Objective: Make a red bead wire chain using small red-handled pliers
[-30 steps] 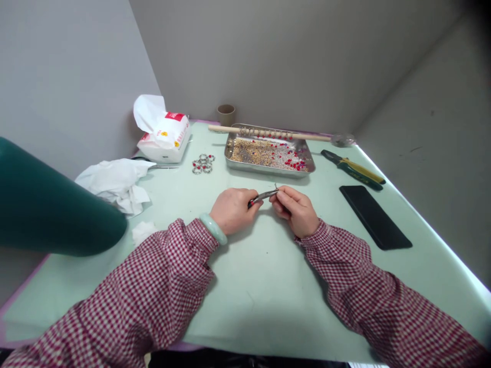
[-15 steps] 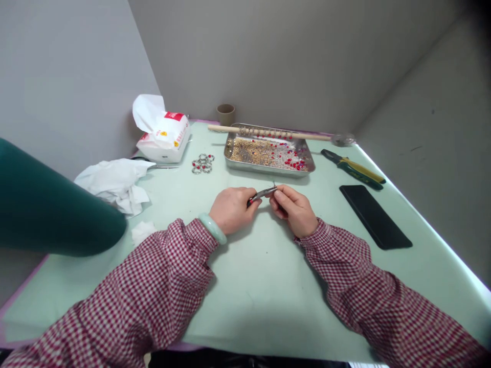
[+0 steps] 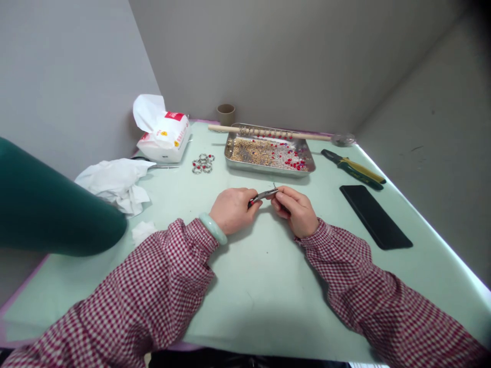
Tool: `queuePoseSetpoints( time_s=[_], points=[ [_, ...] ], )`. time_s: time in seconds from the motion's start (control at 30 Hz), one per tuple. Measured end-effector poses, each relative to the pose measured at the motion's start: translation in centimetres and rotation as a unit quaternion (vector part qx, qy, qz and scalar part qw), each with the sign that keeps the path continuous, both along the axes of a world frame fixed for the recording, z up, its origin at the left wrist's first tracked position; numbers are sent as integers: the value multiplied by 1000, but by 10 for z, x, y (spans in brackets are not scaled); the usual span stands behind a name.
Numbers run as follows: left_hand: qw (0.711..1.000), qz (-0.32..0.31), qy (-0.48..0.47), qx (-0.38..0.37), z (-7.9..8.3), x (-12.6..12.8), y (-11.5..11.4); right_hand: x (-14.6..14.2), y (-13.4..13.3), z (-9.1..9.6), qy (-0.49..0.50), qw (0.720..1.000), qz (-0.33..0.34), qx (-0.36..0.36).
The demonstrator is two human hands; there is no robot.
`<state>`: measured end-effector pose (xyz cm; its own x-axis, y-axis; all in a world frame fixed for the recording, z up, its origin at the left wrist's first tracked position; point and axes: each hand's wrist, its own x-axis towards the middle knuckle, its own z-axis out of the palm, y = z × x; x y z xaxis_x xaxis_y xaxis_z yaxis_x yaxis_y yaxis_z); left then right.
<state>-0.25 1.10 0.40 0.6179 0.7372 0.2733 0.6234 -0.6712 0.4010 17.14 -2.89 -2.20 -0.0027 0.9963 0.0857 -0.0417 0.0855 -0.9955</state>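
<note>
My left hand (image 3: pixel 233 209), with a pale green bangle (image 3: pixel 213 228) at its wrist, is closed round small pliers (image 3: pixel 264 194) with dark handles. The jaws of the pliers point right and meet the fingertips of my right hand (image 3: pixel 294 208). Those fingers are pinched together on a tiny silvery piece, probably wire (image 3: pixel 274 185), that sticks up by the jaws; most of it is hidden. Beyond my hands stands a metal tray (image 3: pixel 268 170) of gold, clear and red beads. Several silvery rings with red beads (image 3: pixel 203 164) lie to its left.
A wooden stick (image 3: pixel 310 136) strung with rings rests across the tray. Green-yellow pliers (image 3: pixel 355 168) and a black flat case (image 3: pixel 376 217) lie right. Tissues (image 3: pixel 164 140), crumpled paper (image 3: pixel 115 184) and a big dark green cylinder (image 3: pixel 57 204) stand left. A cup (image 3: pixel 226 115) is behind.
My right hand and the tips of the pliers have shifted very slightly to the right. Both hands keep their grip; the rest of the table looks the same.
</note>
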Motion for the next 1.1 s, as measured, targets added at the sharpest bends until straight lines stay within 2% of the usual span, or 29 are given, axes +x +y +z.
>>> queuePoseSetpoints(
  time_s=[1.1],
  points=[
    [1000,-1,-4,2,0,0,0,-1,-1,1,-63,998,10,21]
  ],
)
